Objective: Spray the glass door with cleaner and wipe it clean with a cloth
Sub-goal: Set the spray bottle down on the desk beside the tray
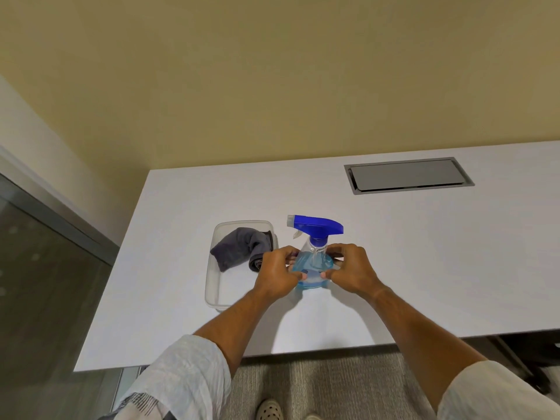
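Head view: both hands around spray bottle point(313, 265) standing upright on white table point(424, 253). Left hand point(277, 275) and right hand point(351, 272) hold bottle's base, fingers curled round it. Grey cloth point(242, 248) lies untouched in clear tray point(212, 294), just left of bottle. Glass door point(39, 268) at far left. Judgement: task barely begun; spraying and wiping both remain.

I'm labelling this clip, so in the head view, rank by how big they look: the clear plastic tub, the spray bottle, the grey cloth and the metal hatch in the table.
1. Metal hatch, though it lies farthest from the camera.
2. Clear plastic tub.
3. Spray bottle and grey cloth look alike; hands hide part of the bottle, so no ranking.
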Motion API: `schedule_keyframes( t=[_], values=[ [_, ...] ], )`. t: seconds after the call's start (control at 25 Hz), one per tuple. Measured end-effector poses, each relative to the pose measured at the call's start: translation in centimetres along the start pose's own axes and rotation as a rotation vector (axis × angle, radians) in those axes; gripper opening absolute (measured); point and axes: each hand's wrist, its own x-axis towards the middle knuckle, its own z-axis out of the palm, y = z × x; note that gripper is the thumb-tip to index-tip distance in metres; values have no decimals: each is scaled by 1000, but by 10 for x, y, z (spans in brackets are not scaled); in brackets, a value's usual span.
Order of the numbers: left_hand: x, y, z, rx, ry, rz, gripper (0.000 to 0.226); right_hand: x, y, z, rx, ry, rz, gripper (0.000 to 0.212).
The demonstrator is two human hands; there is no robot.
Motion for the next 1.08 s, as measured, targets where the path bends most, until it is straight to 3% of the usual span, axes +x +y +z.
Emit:
schedule_keyframes(
  t=[0.36,0.64,0.84,1.08],
  values=[
    [-7,4,6,49,0,7,56,3,10,-1,-7,-60,-38,51],
    [-48,0,3,554,54,100,93,-36,24,19,-355,103,-133,95],
    [-77,-15,-8,781,128,114,107,-68,21,39,-424,214,-124,102],
    [-109,-38,-30,805,198,137,111,-102,11,58,-469,238,-94,104]
  ],
)
